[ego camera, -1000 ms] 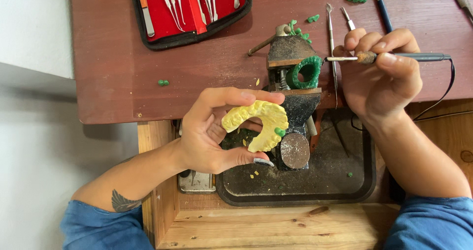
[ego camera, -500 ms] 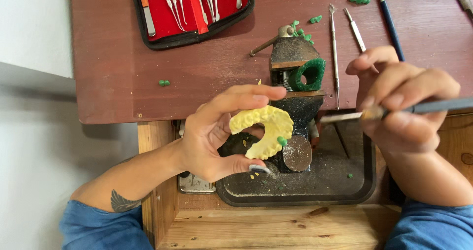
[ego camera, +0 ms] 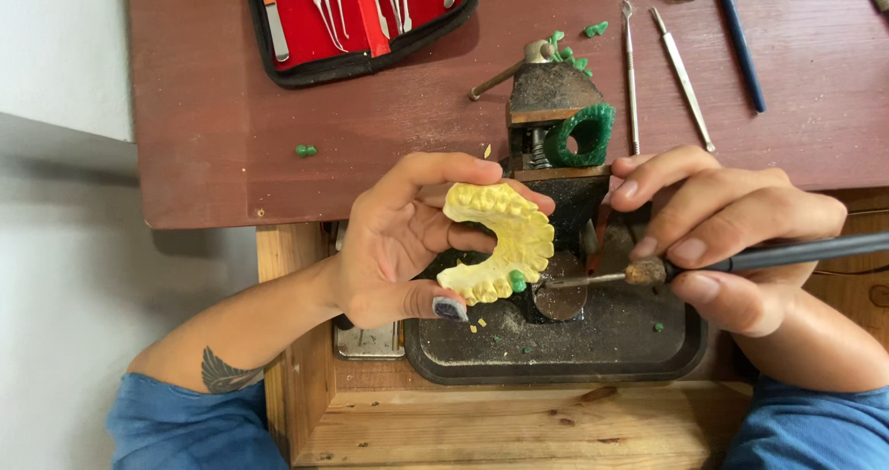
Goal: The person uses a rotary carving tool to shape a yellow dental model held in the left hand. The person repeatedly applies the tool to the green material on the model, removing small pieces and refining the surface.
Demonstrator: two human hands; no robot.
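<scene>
Presently, left hand (ego camera: 398, 248): grips yellow cast (ego camera: 505, 238) above black tray (ego camera: 556, 359).
Right hand (ego camera: 732, 238): clenched around heated tool (ego camera: 741, 262), tip near green wax (ego camera: 518, 281).
Risk: a slip could gouge the cast; loose pinch may drop it.

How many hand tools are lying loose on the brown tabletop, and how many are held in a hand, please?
Loose steel picks: 2
Loose blue-handled tool: 1
Held in the right hand, black-handled tool: 1
Total: 4
</scene>
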